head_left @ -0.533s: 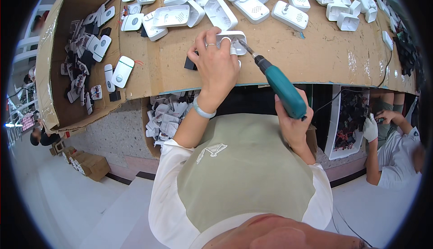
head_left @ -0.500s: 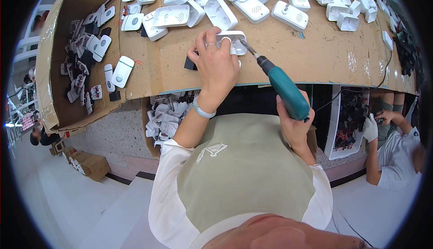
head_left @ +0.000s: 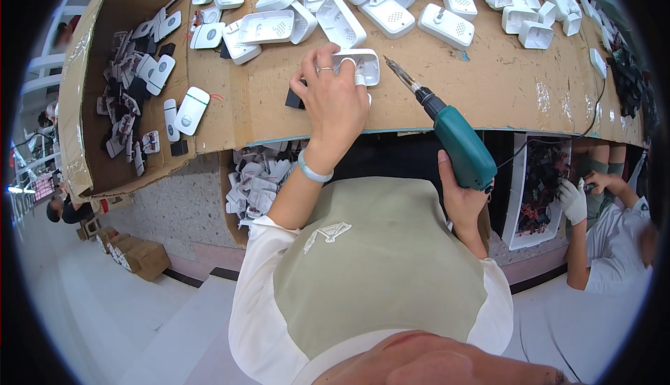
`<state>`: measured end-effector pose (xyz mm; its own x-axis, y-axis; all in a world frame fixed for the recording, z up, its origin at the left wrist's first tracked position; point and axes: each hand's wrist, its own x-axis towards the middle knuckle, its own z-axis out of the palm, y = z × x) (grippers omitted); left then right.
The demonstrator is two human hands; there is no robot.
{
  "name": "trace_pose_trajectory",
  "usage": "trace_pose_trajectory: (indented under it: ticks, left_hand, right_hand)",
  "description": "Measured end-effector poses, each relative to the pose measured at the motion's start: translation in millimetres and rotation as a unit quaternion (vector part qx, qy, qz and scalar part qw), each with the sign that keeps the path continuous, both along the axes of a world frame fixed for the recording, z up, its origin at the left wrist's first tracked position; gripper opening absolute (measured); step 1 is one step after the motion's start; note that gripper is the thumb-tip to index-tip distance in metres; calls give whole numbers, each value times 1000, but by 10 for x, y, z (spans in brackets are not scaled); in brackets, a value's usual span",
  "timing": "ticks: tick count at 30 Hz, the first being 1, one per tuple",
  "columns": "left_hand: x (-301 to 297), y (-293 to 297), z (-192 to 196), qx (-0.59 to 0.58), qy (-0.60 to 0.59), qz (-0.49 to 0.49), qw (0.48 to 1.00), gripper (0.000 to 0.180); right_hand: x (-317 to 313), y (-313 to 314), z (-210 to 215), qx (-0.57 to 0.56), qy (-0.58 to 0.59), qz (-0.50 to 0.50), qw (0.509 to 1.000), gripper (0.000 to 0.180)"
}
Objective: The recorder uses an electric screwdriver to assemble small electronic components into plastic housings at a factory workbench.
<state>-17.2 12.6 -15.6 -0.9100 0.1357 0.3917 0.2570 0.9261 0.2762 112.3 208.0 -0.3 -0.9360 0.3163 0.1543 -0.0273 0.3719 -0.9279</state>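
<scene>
My left hand (head_left: 331, 92) grips a small white plastic housing (head_left: 370, 66) on the cardboard-covered bench, its fingers over the left wall and reaching inside. Partly under that hand lies a black block (head_left: 294, 97). My right hand (head_left: 462, 193) is wrapped round the rear end of a teal electric screwdriver (head_left: 464, 146) with a black collar and long metal tip. That tip points up and left, just right of the housing and apart from it. What lies at the bottom of the housing is mostly hidden by my fingers.
Many white housings (head_left: 387, 15) lie along the far side. At left, a cardboard box (head_left: 77, 106) holds white covers and black parts. Beside it rests a white oval cover (head_left: 192, 111). A black cord (head_left: 601, 99) runs at right, where a co-worker's gloved hand (head_left: 573, 201) is near a white bin (head_left: 520, 204).
The screwdriver has pulled back to the right, its tip leaving the inside of the housing. My right hand moved with it; my left hand and the housing stay nearly in place.
</scene>
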Motion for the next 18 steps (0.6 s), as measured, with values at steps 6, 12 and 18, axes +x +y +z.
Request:
trace_pose_trajectory:
  ticks: [6,12,18]
  left_hand:
    - [109,-111,-3,40,-19,19,999,21]
    - [612,-703,59,221,-32,-81,971,18]
    - [1734,-2013,-586,519,-166,-43,838,37]
  right_hand:
    - [86,-24,-168,-89,-27,-47,995,22]
    - [74,-101,-49,-76,-28,-80,993,21]
    - [-86,-260,131,-64,-30,-47,996,16]
